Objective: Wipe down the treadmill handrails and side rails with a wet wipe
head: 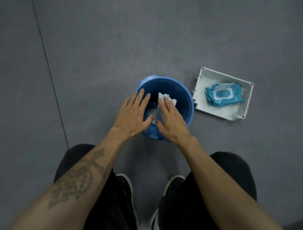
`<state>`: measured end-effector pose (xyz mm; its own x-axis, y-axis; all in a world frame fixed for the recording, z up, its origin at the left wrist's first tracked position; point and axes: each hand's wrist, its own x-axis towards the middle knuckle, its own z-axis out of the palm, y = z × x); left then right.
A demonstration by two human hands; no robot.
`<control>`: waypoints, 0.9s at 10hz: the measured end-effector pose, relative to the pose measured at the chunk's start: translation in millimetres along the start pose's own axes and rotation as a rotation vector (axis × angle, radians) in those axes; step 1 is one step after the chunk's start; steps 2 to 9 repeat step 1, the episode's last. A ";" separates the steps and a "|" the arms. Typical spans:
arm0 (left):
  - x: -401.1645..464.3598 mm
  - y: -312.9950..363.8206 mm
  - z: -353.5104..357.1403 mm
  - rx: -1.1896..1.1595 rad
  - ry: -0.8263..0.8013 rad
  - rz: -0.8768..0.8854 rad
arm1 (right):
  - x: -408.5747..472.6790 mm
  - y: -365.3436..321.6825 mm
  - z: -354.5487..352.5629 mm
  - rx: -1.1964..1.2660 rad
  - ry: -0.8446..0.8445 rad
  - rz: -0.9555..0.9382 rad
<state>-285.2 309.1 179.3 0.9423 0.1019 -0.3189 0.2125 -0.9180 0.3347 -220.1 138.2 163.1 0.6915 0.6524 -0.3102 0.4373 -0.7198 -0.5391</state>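
I'm looking straight down at a grey floor (116, 40), and both hands are out over a blue bucket (186, 97) that stands just ahead of the person's dark shoes (170, 191). The left hand (133, 113) hovers above the bucket's near-left rim, fingers straight and spread, holding nothing, so that grip is apart. The right hand (170, 119) is over the middle of the bucket with its fingers laid flat on a crumpled white wipe (168, 98); the wipe pokes out past the fingertips. I can't tell whether the thumb is pinching it from below or the fingers only rest on top. Down inside the bucket I can see more pale crumpled material (153, 113) between the two hands, against the dark blue inside.

Just beside the bucket, to its right, a white rectangular tray (219, 111) sits on the floor. In it lies one blue pack of wet wipes (223, 94), tilted a little, its flip lid standing open. Pack and bucket are apart; tray and bucket nearly touch.
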 end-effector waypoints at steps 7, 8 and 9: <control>3.0 -6.2 17.0 0.038 0.010 0.006 | 8.8 11.6 13.8 -0.016 -0.099 0.066; 3.0 -6.2 17.0 0.038 0.010 0.006 | 8.8 11.6 13.8 -0.016 -0.099 0.066; 3.0 -6.2 17.0 0.038 0.010 0.006 | 8.8 11.6 13.8 -0.016 -0.099 0.066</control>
